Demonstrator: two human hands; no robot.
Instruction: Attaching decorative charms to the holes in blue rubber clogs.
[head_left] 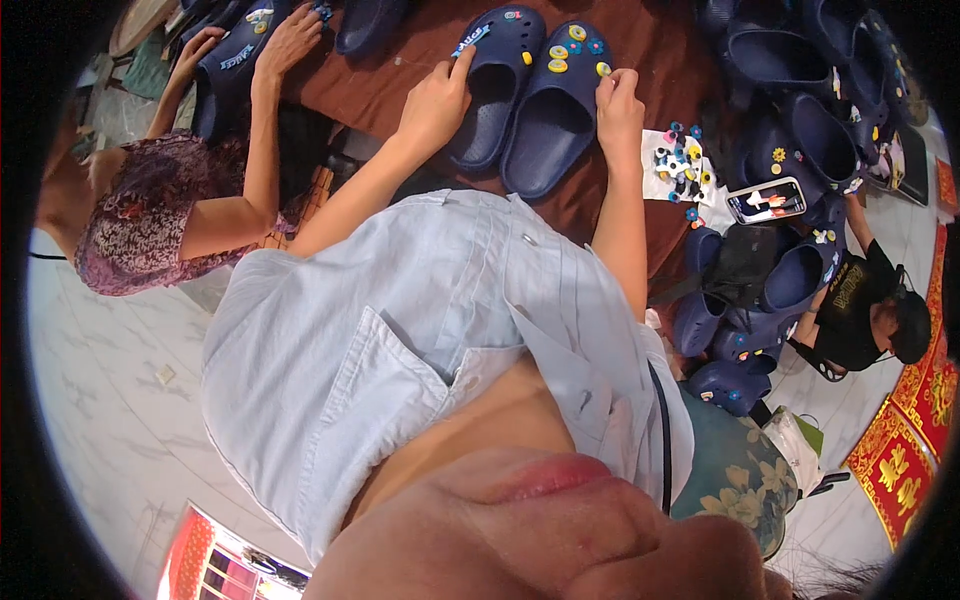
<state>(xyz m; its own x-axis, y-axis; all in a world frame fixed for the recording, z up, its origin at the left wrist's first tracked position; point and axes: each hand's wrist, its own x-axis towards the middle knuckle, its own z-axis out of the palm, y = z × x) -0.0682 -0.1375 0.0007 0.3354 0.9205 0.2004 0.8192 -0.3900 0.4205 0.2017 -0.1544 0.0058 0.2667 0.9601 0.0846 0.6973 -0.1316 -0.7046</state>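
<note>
Two navy blue clogs lie side by side on a brown table top (pixel 380 90), toes pointing away from me. My left hand (pixel 437 98) grips the outer rim of the left clog (pixel 497 80), its fingertips at a long white-and-blue charm. My right hand (pixel 619 102) is curled on the outer edge of the right clog (pixel 552 115), fingertips by a small yellow charm (pixel 603 69). Several coloured charms sit on the right clog's toe.
A white sheet with loose charms (pixel 680 165) and a phone (pixel 766 200) lie right of my right hand. More navy clogs (pixel 800 100) are heaped at the right. A person in a patterned top handles another clog (pixel 235 50) at the left; a person in black (pixel 860 305) sits lower right.
</note>
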